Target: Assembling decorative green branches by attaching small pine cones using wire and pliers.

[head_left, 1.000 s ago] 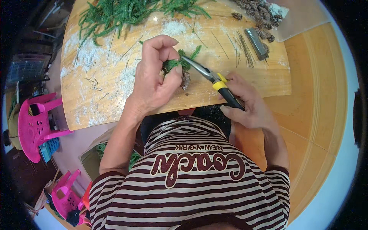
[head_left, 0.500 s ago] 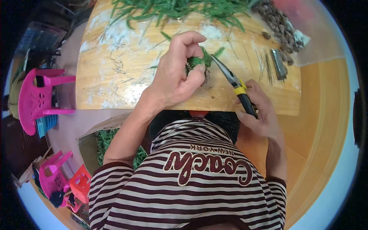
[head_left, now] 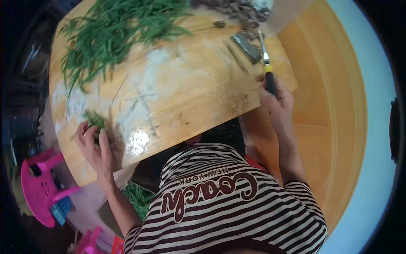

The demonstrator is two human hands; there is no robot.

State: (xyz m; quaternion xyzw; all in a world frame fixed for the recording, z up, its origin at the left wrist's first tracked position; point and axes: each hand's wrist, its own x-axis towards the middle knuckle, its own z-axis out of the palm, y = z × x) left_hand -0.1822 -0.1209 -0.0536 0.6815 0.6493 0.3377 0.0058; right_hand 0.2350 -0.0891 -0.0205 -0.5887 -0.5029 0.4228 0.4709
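Note:
My left hand is over the table's left part, fingers curled around a green feathery sprig. Part of the sprig is hidden behind the fingers. At the table's right edge my right hand grips the needle-nose pliers by their black and yellow handles, with the metal jaws pointing away from me. Just left of the pliers lies a dark grey metallic bundle, with several thin wires beside it.
A large heap of green sprigs covers the wooden table's far left. Brown cone-like pieces are piled at the far right, one lying apart. White powdery patches and loose needles dot the tabletop. Below stand a box of greenery and a pink chair.
My left hand has moved from the middle to the table's left side with the sprig. The pliers have come away from it toward the right edge. The view has turned.

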